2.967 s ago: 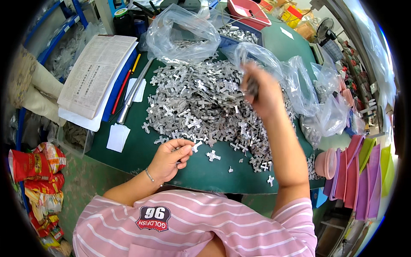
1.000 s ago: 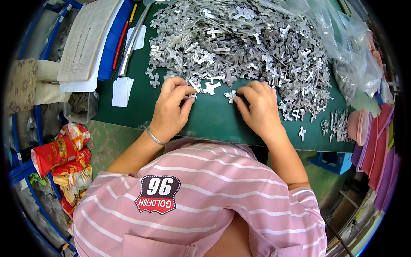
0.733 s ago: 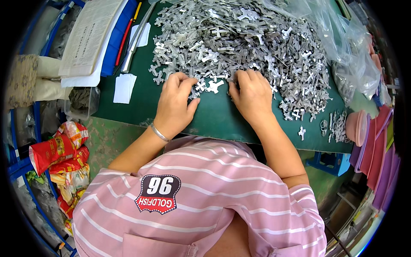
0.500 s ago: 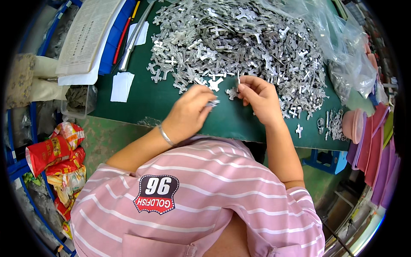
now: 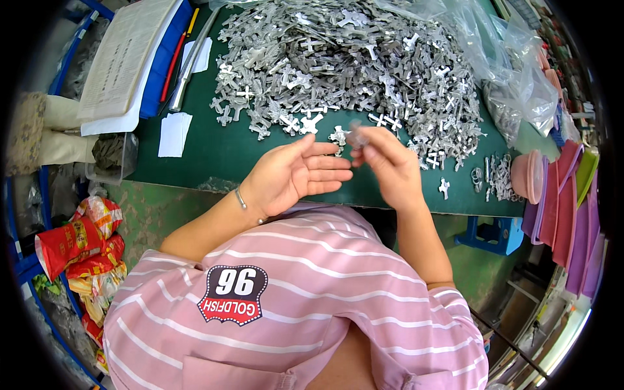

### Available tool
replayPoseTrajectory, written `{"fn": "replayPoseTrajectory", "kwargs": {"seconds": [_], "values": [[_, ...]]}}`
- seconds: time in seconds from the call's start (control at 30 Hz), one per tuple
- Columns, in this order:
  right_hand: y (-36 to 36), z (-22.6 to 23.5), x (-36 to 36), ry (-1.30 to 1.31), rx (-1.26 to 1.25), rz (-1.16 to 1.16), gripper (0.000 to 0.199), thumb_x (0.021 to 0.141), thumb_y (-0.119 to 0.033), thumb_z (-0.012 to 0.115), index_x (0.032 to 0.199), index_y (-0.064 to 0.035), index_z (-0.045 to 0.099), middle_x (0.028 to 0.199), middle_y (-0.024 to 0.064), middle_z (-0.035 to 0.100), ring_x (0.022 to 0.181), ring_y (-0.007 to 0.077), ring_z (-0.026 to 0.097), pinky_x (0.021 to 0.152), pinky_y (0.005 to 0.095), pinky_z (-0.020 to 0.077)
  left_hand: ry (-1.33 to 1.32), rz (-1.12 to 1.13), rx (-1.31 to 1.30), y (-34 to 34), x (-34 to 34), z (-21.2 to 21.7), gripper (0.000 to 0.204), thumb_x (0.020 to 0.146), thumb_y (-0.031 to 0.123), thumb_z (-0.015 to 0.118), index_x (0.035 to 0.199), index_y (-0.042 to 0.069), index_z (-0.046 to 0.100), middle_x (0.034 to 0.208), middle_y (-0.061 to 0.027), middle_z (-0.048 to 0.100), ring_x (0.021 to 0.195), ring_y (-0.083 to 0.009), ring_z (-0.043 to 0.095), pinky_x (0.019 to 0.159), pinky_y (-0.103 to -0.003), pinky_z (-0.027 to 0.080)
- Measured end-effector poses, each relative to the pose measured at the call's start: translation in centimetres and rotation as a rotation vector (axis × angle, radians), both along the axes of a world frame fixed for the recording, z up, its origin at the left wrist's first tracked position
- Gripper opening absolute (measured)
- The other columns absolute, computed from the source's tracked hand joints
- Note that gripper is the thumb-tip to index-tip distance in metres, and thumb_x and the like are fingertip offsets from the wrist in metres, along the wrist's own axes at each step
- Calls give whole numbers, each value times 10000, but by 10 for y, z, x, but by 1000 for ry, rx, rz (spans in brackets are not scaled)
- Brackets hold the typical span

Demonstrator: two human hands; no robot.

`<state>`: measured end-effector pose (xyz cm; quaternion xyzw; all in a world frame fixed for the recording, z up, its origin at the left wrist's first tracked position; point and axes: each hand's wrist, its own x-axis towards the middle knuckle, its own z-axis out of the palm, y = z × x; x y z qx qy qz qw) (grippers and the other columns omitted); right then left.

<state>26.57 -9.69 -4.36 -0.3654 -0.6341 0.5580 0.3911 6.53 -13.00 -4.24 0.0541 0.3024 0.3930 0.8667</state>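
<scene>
Head: blurred grey piece point(image 5: 356, 136), perhaps cross-shaped.

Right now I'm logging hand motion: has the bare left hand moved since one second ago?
Yes: the left hand has moved rightward, away from the white rectangular paper slips.

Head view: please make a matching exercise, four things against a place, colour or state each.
1. left hand
2. right hand
3. bracelet
4. stool

A. blue, lower than the green tabletop
B. pinching a blurred grey piece
C. palm showing, fingers outstretched
D. silver-coloured, worn

Pairs: 1-C, 2-B, 3-D, 4-A
</scene>
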Motion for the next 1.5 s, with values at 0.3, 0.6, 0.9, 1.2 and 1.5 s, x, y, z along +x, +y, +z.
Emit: {"fn": "replayPoseTrajectory", "kwargs": {"seconds": [0.3,0.6,0.9,1.2,1.5], "values": [[17,-10,5,-602,576,-110,215,734,42,609,937,-26,632,900,89,586,816,272,558,703,347,456,-174,92,116,-14,-25,-34,250,957,137,415,1147,-14,477,911,-100,589,760,-163,569,628,-268,500],[20,-28,-5,-876,726,-171,101,767,-35,605,867,-51,601,873,70,571,818,257,542,738,365,400,105,147,36,-9,-18,-17,259,957,116,393,1163,-18,473,1099,-171,573,979,-233,595,825,-329,514],[30,-7,-34,-431,405,175,134,786,-2,584,908,-32,631,825,111,577,782,289,579,671,364,470,31,-5,-67,-5,-23,-19,330,960,183,397,1178,-47,487,1085,-167,571,1009,-285,591,839,-371,515],[49,-25,-58,-576,578,161,168,719,-6,606,882,-35,633,789,96,574,745,260,570,636,337,466,92,-3,-68,-13,-37,-19,242,934,141,456,1090,-25,538,944,-108,588,922,-251,622,758,-343,537],[38,-22,-17,565,-853,223,145,876,-94,588,967,20,583,839,67,617,671,130,580,608,239,493,82,-49,-51,5,-26,-16,285,959,197,406,1088,-18,541,990,-142,595,930,-287,624,762,-365,548]]}}
